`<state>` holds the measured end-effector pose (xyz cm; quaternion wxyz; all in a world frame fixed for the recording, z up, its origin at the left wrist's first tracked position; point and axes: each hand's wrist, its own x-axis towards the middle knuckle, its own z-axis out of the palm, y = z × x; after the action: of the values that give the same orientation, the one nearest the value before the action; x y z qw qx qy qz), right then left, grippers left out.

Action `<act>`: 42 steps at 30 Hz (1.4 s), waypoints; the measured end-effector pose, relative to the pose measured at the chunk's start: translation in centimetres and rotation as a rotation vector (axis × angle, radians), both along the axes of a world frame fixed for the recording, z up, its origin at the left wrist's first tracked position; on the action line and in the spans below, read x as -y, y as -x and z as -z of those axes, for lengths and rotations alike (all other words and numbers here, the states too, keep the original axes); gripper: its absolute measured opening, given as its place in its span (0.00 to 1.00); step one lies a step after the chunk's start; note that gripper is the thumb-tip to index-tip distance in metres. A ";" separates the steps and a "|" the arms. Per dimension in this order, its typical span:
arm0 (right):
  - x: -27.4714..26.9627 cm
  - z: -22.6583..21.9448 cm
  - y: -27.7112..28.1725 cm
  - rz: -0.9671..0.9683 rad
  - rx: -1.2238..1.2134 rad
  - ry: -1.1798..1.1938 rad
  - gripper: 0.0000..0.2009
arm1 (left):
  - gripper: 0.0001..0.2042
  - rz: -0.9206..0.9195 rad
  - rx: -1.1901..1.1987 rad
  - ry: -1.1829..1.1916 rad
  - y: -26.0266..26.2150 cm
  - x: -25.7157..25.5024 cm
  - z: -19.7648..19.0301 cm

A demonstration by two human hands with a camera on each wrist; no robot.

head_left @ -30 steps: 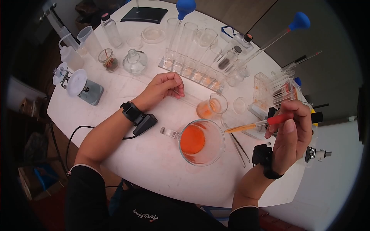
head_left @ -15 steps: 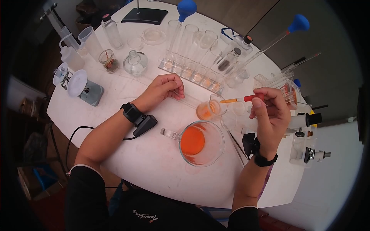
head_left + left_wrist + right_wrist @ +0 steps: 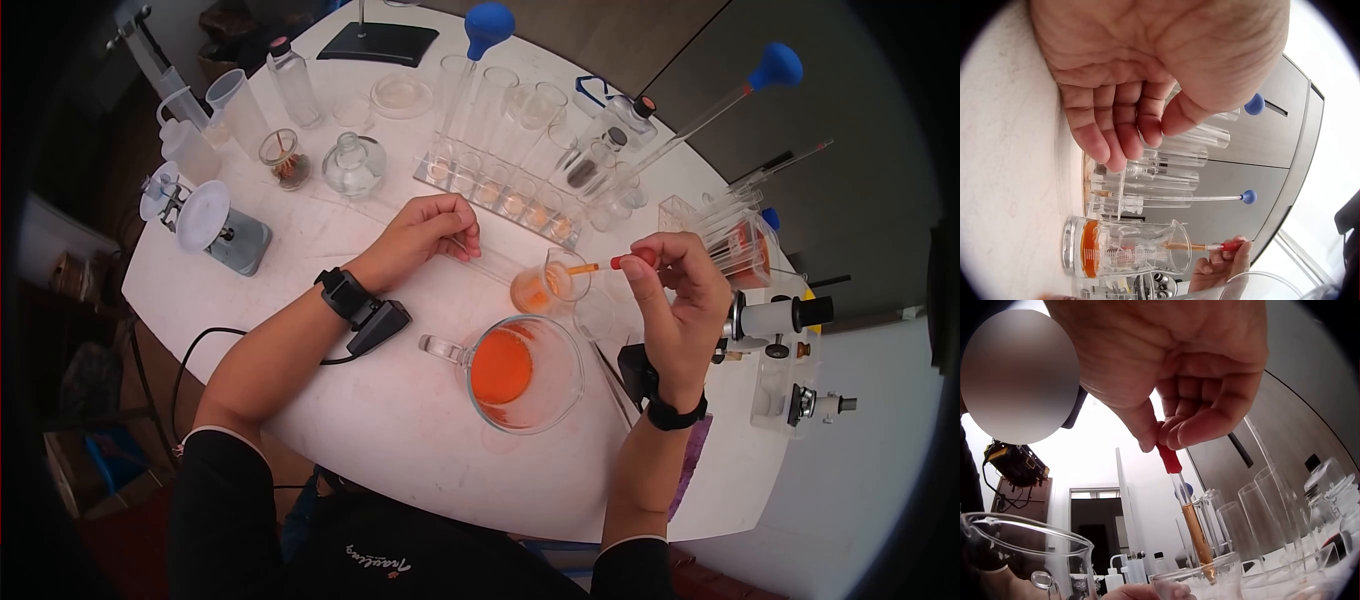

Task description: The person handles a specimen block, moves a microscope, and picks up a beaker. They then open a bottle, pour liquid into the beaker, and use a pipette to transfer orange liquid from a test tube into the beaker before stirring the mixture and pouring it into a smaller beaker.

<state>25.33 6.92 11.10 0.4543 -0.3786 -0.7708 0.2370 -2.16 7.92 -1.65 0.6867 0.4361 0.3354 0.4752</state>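
Observation:
My right hand (image 3: pixel 685 300) pinches the red rubber bulb of a glass dropper (image 3: pixel 582 268) between thumb and fingers. Orange liquid fills much of its tube, and the tip points into the mouth of a small beaker (image 3: pixel 1179 250). That beaker has a shallow layer of orange liquid at its bottom. My left hand (image 3: pixel 432 228) rests low over the table, fingers curled around a thin clear glass rod (image 3: pixel 1122 190) that reaches towards the small beaker. Nearer my body stands a large glass measuring jug (image 3: pixel 545 385), its handle to the left, with orange liquid (image 3: pixel 500 365) inside.
Behind the hands is a test tube rack (image 3: pixel 490 195) with large tubes and a blue-bulbed pipette (image 3: pixel 490 28). A balance (image 3: pixel 235 240), a round glass bottle (image 3: pixel 352 168) and a jar (image 3: pixel 285 160) stand left. Tweezers (image 3: pixel 612 385) lie right of the jug; a microscope (image 3: pixel 775 318) stands further right.
My right hand has moved left and away from my body, bringing the dropper from beside the jug to the small beaker's mouth. The left hand has stayed in place.

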 end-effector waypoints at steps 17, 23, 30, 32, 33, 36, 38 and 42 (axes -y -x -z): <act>0.8 -1.1 -1.1 0.073 -0.295 0.158 0.07 | 0.07 -0.002 0.030 0.033 0.1 -0.1 0.2; 0.7 0.3 -1.7 0.176 -0.545 0.213 0.07 | 0.06 -0.015 0.033 0.044 0.1 -0.2 0.2; 1.2 2.6 -2.5 0.229 -0.858 0.402 0.07 | 0.06 -0.029 0.019 0.069 0.0 -0.2 0.1; 1.7 3.2 -2.5 0.241 -0.891 0.443 0.07 | 0.06 -0.039 0.023 0.056 0.0 -0.1 -0.1; 2.0 3.5 -2.5 0.245 -0.904 0.465 0.07 | 0.06 -0.047 0.029 0.049 -0.1 -0.1 -0.1; 2.5 4.3 -2.6 0.270 -0.928 0.478 0.08 | 0.06 -0.045 0.040 0.045 -0.2 -0.1 -0.1; 3.2 4.6 -2.6 0.290 -0.937 0.474 0.08 | 0.06 -0.036 0.047 0.033 -0.2 0.0 -0.1; 4.1 5.0 -2.8 0.317 -0.960 0.444 0.08 | 0.07 -0.024 0.054 0.016 -0.1 -0.2 0.2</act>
<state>28.12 2.79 6.15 0.6941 -0.4261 -0.3421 0.4685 -2.04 8.08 -1.87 0.6932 0.4135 0.3259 0.4923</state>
